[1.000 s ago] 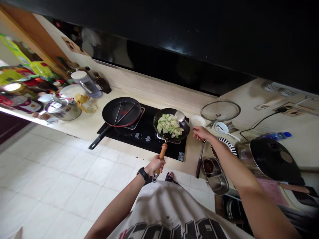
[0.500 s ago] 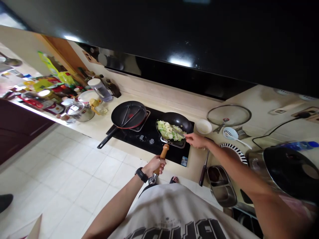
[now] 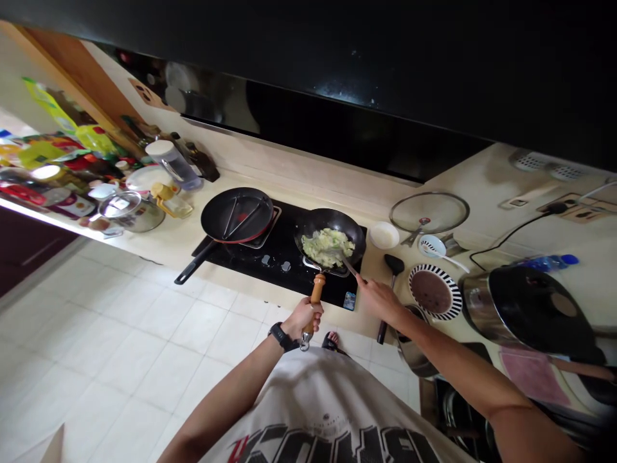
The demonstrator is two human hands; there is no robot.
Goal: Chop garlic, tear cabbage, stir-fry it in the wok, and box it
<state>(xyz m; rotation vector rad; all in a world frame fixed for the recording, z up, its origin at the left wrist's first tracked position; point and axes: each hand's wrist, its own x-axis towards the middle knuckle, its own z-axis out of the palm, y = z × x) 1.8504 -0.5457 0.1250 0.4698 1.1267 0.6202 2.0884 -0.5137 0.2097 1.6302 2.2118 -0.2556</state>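
My left hand (image 3: 303, 316) is closed around the wooden handle of a dark wok (image 3: 332, 220), which sits on the right side of the black cooktop (image 3: 270, 280). Chopped pale green vegetable, like cabbage (image 3: 322, 244), lies heaped in the wok. From the right, my right hand (image 3: 378, 297) grips a metal spatula (image 3: 348, 263), its blade down among the vegetable pieces. A black frying pan (image 3: 214, 209) with a red outer side rests on the left burner, with V-shaped metal tongs (image 3: 250, 217) lying in it.
Right of the cooktop are a white bowl (image 3: 384, 235), a glass lid (image 3: 443, 212), a black turner (image 3: 394, 265), a striped-rim plate (image 3: 456, 292) and a large pot (image 3: 482, 302). Jars and bottles (image 3: 62, 193) crowd the left counter. A black range hood (image 3: 289, 58) overhangs the stove.
My right hand has come lower and nearer, the spatula now pointing up-left into the vegetable. The heap is spread nearer the wok's middle. The view has shifted slightly right.
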